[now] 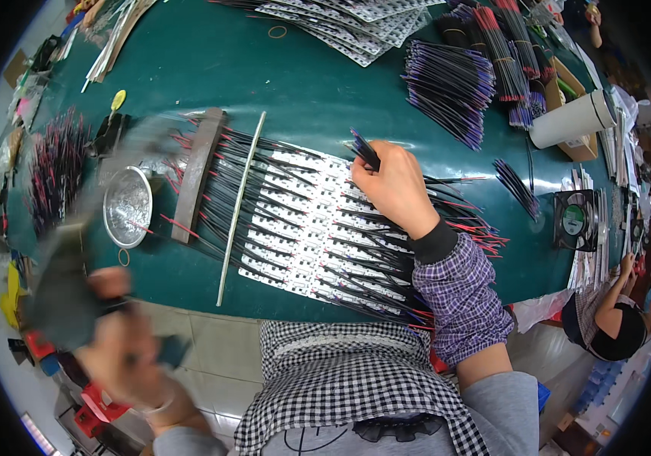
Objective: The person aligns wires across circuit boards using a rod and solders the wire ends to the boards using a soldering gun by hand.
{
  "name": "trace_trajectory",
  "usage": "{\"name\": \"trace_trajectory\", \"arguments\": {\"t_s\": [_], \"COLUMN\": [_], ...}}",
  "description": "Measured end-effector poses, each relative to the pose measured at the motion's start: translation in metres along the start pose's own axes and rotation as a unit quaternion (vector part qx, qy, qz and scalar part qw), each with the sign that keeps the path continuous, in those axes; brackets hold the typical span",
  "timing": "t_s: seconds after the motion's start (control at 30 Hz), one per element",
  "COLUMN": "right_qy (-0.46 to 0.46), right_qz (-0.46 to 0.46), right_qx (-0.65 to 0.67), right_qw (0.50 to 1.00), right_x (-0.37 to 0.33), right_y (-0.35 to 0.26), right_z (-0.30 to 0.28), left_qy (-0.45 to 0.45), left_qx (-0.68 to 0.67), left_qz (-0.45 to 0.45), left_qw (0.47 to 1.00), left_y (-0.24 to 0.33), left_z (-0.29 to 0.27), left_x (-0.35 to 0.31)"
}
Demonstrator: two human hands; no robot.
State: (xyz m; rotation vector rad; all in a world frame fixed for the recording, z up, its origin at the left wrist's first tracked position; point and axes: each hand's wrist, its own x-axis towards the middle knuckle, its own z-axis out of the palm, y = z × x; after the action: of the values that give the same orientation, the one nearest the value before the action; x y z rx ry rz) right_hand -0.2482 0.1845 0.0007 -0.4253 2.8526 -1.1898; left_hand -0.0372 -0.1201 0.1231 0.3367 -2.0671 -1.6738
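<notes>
My right hand (397,186) is closed round a small bunch of black wires (365,152), above the right side of a white circuit board panel (306,239). Rows of black wires with red and purple ends stick out from the panel on both sides. A brown bar (200,175) lies across the left wires, and a thin pale stick (242,209) crosses them closer to the panel. Off the table's near left edge, my left hand (128,349) is blurred by motion, gripping a dark grey tool (67,289) whose kind I cannot make out.
Left of the bar stand a metal bowl (128,207) and a heap of wires (59,163). At the back lie stacked white panels (363,30) and wire bundles (451,91). On the right are a white cylinder (572,119), a black fan (574,220) and, farther off, another person (614,319).
</notes>
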Motion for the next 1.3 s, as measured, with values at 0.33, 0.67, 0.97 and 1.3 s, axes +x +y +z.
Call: {"name": "trace_trajectory", "arguments": {"t_s": [0.33,0.67,0.97,1.3], "right_qy": [-0.005,0.01,0.013,0.023], "right_qz": [0.07,0.06,0.061,0.051], "right_qx": [-0.006,-0.046,-0.06,-0.061], "right_qw": [0.998,0.997,0.996,0.997], "right_x": [-0.005,-0.007,-0.008,-0.009], "right_y": [0.002,-0.004,-0.004,-0.004], "right_z": [-0.002,-0.001,0.001,0.002], "left_qy": [-0.108,-0.155,-0.166,-0.158], "left_qx": [0.001,0.028,0.05,0.069], "left_qz": [-0.12,-0.103,-0.08,-0.056], "left_qw": [0.987,0.982,0.982,0.983], "left_y": [-0.078,-0.078,-0.071,-0.069], "left_z": [0.14,0.147,0.151,0.148], "left_x": [-0.011,-0.003,0.001,-0.004]}}
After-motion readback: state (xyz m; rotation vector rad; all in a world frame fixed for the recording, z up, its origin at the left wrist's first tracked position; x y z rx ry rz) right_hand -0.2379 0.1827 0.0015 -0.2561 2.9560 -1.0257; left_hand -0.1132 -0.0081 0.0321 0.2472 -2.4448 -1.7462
